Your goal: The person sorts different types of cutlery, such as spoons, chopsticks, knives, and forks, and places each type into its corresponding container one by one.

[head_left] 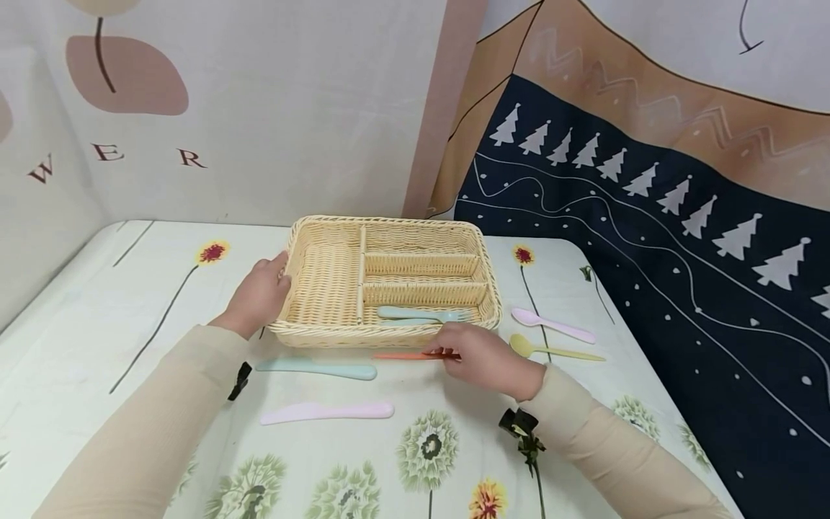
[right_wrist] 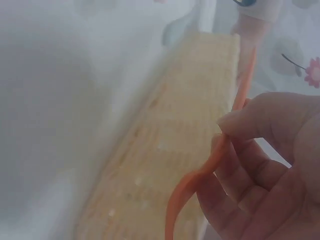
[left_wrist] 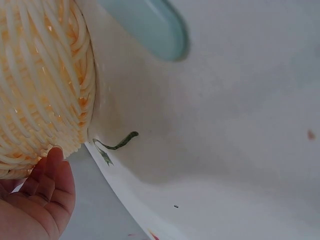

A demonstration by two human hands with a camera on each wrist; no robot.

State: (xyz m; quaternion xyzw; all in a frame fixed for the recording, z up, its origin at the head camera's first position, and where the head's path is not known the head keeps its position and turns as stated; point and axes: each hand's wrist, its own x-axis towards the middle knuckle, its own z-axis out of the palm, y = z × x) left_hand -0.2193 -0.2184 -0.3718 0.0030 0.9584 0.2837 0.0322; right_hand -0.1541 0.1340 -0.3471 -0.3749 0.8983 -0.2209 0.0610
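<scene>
A wicker basket point(head_left: 324, 274) with several compartments stands on the table. My left hand point(head_left: 259, 292) grips its left end; in the left wrist view the fingers point(left_wrist: 52, 172) reach the basket's woven underside. Over the front rim, my right hand point(head_left: 483, 357) pinches an orange utensil point(head_left: 402, 356) between thumb and fingers. Side-on in the right wrist view, the utensil point(right_wrist: 212, 160) shows a curved end; whether it is a fork or a spoon I cannot tell. In the front right compartment lies a light-blue fork point(head_left: 415, 313), with another light-blue piece partly hidden beneath it.
A light-blue knife point(head_left: 318, 368) and a pink knife point(head_left: 327, 412) lie in front of the basket. To its right are a pink spoon point(head_left: 554, 324) and a yellow spoon point(head_left: 554, 351). Behind the table point(head_left: 175, 404), printed cloths hang.
</scene>
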